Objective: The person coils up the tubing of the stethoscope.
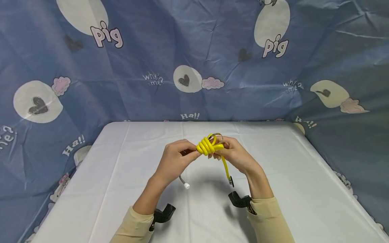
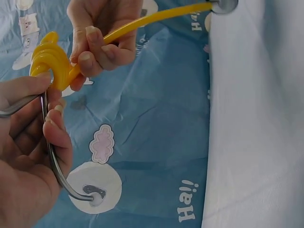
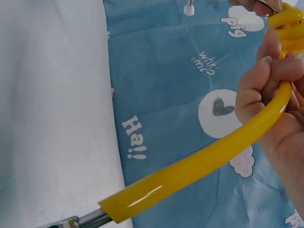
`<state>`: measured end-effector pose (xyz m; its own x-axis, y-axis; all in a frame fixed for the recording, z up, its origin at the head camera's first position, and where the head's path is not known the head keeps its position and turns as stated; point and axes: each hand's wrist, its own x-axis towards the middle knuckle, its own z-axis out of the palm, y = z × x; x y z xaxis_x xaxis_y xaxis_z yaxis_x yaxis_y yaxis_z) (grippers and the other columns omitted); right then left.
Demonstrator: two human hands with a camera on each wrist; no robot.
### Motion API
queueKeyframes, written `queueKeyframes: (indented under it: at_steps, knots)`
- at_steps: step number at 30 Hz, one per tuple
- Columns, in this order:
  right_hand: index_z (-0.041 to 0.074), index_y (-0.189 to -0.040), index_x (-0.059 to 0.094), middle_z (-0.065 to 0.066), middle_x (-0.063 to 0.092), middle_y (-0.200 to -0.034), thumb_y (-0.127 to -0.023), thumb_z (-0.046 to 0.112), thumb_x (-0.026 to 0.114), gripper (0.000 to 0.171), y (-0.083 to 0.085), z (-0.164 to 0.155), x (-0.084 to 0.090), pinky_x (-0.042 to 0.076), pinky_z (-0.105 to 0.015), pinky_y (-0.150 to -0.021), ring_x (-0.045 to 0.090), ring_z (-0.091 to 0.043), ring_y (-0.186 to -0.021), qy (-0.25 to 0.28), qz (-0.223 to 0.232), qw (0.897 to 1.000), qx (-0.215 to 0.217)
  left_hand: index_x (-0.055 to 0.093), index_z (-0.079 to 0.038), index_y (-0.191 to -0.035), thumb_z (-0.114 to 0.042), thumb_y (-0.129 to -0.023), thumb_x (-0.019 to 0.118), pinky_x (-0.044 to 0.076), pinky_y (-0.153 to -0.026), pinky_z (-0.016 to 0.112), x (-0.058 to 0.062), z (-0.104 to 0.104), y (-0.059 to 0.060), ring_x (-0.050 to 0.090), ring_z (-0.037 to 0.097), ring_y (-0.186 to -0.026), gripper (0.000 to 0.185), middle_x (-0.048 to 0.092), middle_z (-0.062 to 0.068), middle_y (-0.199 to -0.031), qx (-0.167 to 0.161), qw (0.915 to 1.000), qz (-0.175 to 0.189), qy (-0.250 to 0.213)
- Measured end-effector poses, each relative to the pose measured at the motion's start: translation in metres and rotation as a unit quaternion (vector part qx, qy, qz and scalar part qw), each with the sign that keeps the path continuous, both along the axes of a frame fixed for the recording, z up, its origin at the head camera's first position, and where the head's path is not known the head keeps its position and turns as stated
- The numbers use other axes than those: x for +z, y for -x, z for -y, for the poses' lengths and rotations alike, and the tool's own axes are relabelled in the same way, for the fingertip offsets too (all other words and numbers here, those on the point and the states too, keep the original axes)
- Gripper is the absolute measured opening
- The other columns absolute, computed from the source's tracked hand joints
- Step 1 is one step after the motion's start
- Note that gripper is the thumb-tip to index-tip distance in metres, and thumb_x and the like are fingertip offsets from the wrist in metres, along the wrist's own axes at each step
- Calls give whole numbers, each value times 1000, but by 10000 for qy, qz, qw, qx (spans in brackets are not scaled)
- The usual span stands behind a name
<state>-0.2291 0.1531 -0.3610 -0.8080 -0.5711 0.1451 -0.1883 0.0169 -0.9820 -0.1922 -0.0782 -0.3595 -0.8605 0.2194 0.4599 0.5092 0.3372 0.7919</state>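
I'm mid-way through bundling the stethoscope (image 1: 209, 145) at frame centre above the white table (image 1: 288, 175): my left hand (image 1: 176, 160) pinches its metal earpiece arm (image 2: 52, 156), my right hand (image 1: 235, 155) grips the coiled yellow tubing (image 2: 47, 59), and the dangling chest piece (image 1: 231, 181) looks next to secure.

A makeshift recording booth, rather than a lived-in room, is suggested. A table (image 1: 121, 189) draped in plain white cloth is seen at 6 o'clock, and it is enclosed from 9 through 12 to 3 o'clock by a hung blue cartoon sheet (image 1: 146, 60) printed with "pig", "Ha!!", hearts and clouds. No furniture or walls can be made out beyond the fabric.
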Motion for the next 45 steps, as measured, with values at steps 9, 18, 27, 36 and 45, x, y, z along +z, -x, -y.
queueKeyframes:
  at_steps: [9, 18, 27, 36, 45]
  knots:
    - [-5, -103, 59, -12, 66, -83, -98, -1, 48, 13, -1, 5, 2, 48, -26, -64, 55, -21, -69, -148, 231, 9987, -419, 76, -19, -83, -21, -88, 76, 49, -57, 24, -3, -2, 1, 55, 11, -64, 5, 66, -9, -78, 152, 9987, -405, 273]
    - [-8, -111, 59, -11, 66, -87, -98, -1, 47, 20, -3, 9, 5, 47, -25, -66, 55, -16, -69, -116, 388, 9984, -382, 75, -18, -83, -15, -87, 77, 50, -59, 22, -5, 1, 2, 56, 6, -66, 5, 66, -9, -80, 494, 9943, -755, 563]
    - [-5, -111, 65, -7, 67, -75, -100, 13, 56, 23, -8, 17, 8, 50, -26, -62, 56, -14, -60, -379, 524, 9963, -564, 75, -15, -86, -17, -87, 77, 49, -60, 22, -4, 19, 10, 55, 4, -66, 3, 67, -7, -80, 1366, 9813, -1150, 717]
    - [-2, -120, 54, -11, 68, -73, -99, 8, 56, 23, -12, 22, 11, 52, -29, -56, 58, -18, -57, -436, 361, 9959, -709, 76, -16, -88, -20, -89, 75, 50, -62, 25, -7, 29, 18, 56, 6, -68, 4, 68, -7, -81, 1521, 9814, -813, 848]
    - [2, -109, 58, -29, 63, -74, -98, 9, 59, 12, -15, 17, 14, 51, -32, -52, 57, -20, -54, -345, -171, 9963, -769, 76, -18, -85, -19, -89, 75, 47, -58, 25, -10, 32, 19, 53, 8, -64, 4, 66, -8, -78, 1389, 9836, -829, 800]
